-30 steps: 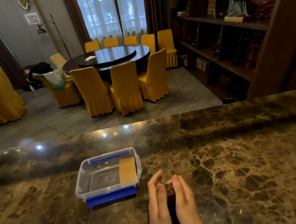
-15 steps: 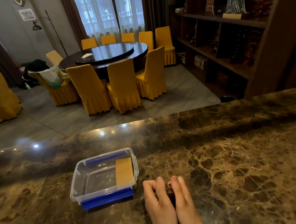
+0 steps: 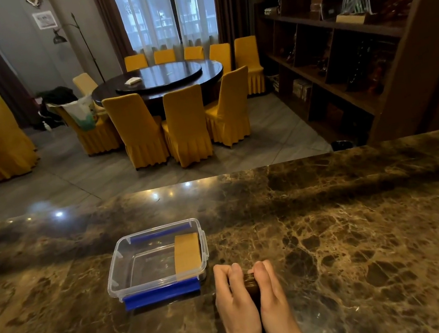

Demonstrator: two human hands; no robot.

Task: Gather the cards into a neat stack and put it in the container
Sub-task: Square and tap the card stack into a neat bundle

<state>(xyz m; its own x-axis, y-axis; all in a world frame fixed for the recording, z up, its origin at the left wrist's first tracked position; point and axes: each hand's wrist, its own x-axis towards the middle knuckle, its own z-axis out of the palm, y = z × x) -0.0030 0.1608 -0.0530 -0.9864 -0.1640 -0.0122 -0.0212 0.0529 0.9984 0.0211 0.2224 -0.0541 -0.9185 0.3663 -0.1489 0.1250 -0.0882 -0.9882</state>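
Two hands square the cards on the counter.

My left hand [image 3: 234, 303] and right hand [image 3: 274, 300] have closed in; fingers [image 3: 235, 273] pinch the stack [image 3: 250, 283] just right of the open container [image 3: 115, 276], ready to lift.

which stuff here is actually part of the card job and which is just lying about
Part of the job:
- card stack, pressed between left hand and right hand
- clear container, open, tan piece inside

Just lying about:
- round dining table
- yellow chairs
- bookshelf
- floor lamp
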